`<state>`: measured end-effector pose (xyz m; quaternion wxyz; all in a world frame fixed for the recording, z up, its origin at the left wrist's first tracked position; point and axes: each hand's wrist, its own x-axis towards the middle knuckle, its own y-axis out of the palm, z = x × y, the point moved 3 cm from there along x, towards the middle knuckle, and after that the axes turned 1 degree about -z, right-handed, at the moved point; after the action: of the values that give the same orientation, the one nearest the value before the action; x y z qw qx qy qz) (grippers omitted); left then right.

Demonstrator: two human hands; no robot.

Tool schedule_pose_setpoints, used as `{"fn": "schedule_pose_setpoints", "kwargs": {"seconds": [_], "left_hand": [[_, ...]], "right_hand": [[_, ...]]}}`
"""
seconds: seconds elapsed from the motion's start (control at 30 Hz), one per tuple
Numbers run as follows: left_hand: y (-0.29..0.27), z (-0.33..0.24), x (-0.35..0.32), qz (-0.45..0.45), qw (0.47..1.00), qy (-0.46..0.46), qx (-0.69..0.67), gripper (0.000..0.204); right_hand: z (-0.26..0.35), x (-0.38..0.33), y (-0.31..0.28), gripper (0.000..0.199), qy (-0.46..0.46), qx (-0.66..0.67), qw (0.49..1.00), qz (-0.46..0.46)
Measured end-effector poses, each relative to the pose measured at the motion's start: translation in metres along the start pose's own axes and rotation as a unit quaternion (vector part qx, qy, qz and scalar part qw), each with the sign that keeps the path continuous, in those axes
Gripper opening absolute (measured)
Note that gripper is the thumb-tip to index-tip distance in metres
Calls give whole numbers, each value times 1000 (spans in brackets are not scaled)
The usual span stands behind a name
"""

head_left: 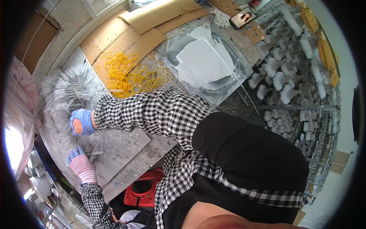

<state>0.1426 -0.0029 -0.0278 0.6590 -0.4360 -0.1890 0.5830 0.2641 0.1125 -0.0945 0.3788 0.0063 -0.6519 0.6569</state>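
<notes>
Many fine, translucent grey-white bristles (pixel 61 95) lie heaped at nine o'clock, the heap's long axis running roughly from twelve to six, its upper-left tips splaying toward ten. We have our blue-gloved right hand (pixel 83 122) over them, fingers mostly hidden; our striped-gloved left hand (pixel 82 165) points its fingers toward eleven. We cannot tell whether either grasps strands.
</notes>
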Motion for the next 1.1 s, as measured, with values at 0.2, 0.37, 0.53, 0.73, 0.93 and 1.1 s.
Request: {"fn": "schedule_pose_setpoints", "kwargs": {"seconds": [0.2,0.37,0.53,0.73,0.93,1.1], "left_hand": [[10,-2,-10,94,994,-1,55,88],[-32,-9,-6,183,982,-5,46,90],[45,8,-4,19,997,-30,62,66],[23,8,-2,-51,999,10,9,48],[15,8,-19,-135,986,93,-15,56],[36,12,-4,-56,994,48,-83,58]], "right_hand": [[57,20,-32,18,-11,167,985,-41],[60,32,11,42,156,350,920,83],[57,28,21,24,55,218,973,61],[44,18,33,13,-29,85,994,-64],[26,12,40,16,-118,1,989,-90],[49,21,33,15,-18,18,998,52]]}}
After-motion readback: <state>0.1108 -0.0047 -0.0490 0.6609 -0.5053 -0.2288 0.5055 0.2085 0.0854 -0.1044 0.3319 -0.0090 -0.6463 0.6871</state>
